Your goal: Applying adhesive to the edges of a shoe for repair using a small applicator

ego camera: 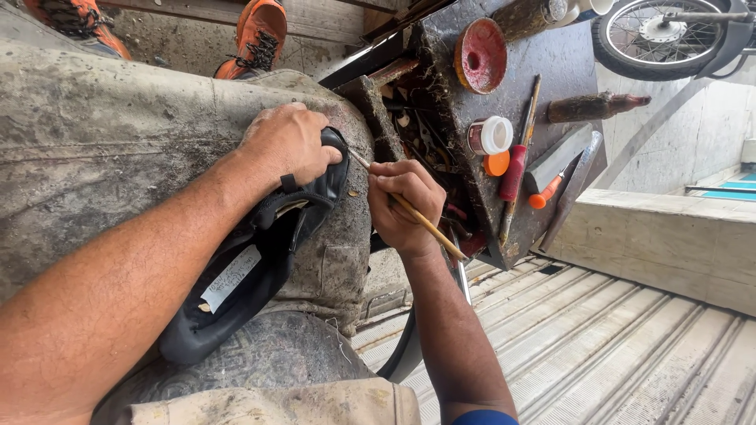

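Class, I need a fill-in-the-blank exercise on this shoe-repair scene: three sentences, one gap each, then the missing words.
1. The left hand presses down on a ____ shoe resting on the lap.
2. The right hand holds a thin ____ stick with its tip at the shoe.
3. On the dirty toolbox lies a screwdriver with a ____ handle.

Missing words: black; wooden; red
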